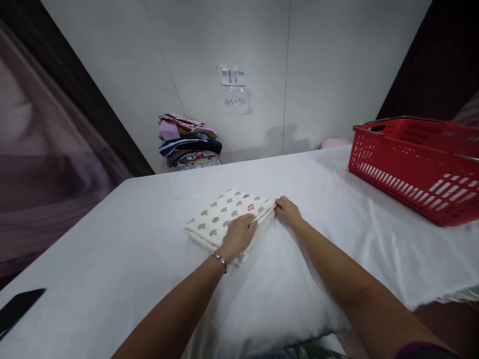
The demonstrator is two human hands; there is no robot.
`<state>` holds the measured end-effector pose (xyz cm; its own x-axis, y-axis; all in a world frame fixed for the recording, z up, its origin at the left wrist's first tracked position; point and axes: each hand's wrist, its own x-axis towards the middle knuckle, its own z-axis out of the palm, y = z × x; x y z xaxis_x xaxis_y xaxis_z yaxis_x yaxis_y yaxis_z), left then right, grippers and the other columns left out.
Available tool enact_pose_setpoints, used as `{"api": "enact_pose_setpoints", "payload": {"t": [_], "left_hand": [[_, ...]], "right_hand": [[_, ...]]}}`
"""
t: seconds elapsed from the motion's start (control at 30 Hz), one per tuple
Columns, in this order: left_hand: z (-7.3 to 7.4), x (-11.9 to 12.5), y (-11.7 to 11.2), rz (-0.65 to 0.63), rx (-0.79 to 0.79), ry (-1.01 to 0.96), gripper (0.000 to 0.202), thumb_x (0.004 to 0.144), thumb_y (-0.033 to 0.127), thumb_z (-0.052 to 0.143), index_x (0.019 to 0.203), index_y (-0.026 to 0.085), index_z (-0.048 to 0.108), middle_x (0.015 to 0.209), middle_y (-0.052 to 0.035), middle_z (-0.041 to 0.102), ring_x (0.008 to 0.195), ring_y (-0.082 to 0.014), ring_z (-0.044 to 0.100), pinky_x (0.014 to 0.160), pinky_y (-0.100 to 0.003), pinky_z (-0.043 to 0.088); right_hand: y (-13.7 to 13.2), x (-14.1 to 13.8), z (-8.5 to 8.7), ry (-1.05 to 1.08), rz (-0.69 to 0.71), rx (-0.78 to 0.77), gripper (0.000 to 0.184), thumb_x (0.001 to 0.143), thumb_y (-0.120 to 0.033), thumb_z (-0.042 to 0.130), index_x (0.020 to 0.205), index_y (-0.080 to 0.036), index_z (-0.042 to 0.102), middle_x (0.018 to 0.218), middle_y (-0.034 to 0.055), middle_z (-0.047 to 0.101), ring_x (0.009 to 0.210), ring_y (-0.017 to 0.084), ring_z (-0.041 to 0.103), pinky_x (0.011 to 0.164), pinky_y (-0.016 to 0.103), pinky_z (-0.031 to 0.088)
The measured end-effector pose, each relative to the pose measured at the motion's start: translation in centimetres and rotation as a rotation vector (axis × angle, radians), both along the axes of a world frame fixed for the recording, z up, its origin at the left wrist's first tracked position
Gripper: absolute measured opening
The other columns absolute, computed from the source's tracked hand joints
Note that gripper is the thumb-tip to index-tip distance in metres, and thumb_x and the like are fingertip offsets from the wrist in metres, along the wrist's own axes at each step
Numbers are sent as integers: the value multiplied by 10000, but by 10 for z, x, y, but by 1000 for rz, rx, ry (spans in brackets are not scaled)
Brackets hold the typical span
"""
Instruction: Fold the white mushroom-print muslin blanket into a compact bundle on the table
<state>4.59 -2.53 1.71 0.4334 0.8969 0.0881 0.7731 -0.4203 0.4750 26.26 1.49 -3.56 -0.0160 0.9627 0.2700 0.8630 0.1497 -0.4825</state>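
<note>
A white cloth (224, 212) with grey mushroom-like shapes and a few coloured ones lies folded in a layered rectangle on the white-covered table (149, 279). My left hand (240, 233) rests flat on top of its near right part, fingers stretched out over the print; a bracelet circles that wrist. At the cloth's far right corner, my right hand (288, 211) pinches the edge of the layers between thumb and fingers. The underside of the cloth is hidden.
A red plastic basket (404, 169) with metal handles stands at the right. Behind the table's far edge is a stack of folded fabrics (190, 142). A dark flat object (20, 309) lies at the left edge. Paper signs (236, 101) hang on the wall.
</note>
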Motion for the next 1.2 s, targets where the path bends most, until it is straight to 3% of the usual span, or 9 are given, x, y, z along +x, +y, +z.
{"api": "enact_pose_setpoints", "payload": {"t": [0.17, 0.3, 0.43, 0.63, 0.8, 1.03, 1.2], "left_hand": [[-6, 0, 1, 21, -18, -47, 392, 905, 370, 312, 1097, 230, 624, 1274, -13, 562, 1218, -158, 448, 1067, -321, 272], [-5, 0, 2, 35, -51, -92, 393, 898, 368, 321, 1099, 220, 625, 1272, -19, 564, 1212, -158, 457, 1068, -317, 276], [-2, 0, 2, 82, -91, -136, 389, 886, 361, 337, 1117, 218, 616, 1269, -23, 567, 1193, -163, 479, 1042, -296, 315], [-3, 0, 2, 84, -101, -159, 384, 878, 362, 353, 1110, 210, 618, 1266, -23, 569, 1193, -165, 478, 1053, -295, 304], [-6, -3, 5, 53, -98, -158, 397, 881, 391, 359, 1128, 200, 606, 1286, -30, 552, 1197, -177, 469, 1053, -297, 299], [6, -8, 2, -50, -63, -182, 394, 903, 437, 303, 929, 234, 640, 1049, 14, 652, 983, -167, 564, 889, -271, 415], [12, -2, -13, -18, 85, -14, 340, 849, 458, 453, 1043, 234, 619, 1102, -21, 625, 1037, -195, 531, 914, -304, 381]], "right_hand": [[-9, -7, 6, -165, -61, 78, 195, 846, -191, 470, 966, -228, 619, 1023, 50, 560, 956, 178, 475, 647, 240, 333], [-15, -10, 10, -187, -16, 146, 261, 845, -155, 464, 1049, -230, 610, 1079, 67, 559, 1011, 202, 442, 760, 268, 356], [-17, -13, 13, -196, 67, 192, 270, 841, -128, 447, 1015, -212, 636, 1083, 78, 563, 1004, 209, 437, 834, 293, 351], [-13, -11, 12, -250, 95, 198, 233, 836, -155, 469, 926, -207, 677, 1045, 79, 577, 975, 213, 453, 821, 301, 353], [-7, -1, 2, -190, 146, 308, 220, 831, -127, 478, 902, -178, 679, 997, 87, 587, 944, 209, 463, 781, 292, 370], [-6, 0, -3, -242, 152, 334, 200, 834, -126, 496, 893, -193, 675, 1001, 87, 584, 929, 210, 454, 753, 289, 369], [-11, -8, 3, -312, 117, 322, 180, 857, -195, 501, 872, -187, 680, 958, 91, 581, 880, 218, 446, 748, 309, 339]]}}
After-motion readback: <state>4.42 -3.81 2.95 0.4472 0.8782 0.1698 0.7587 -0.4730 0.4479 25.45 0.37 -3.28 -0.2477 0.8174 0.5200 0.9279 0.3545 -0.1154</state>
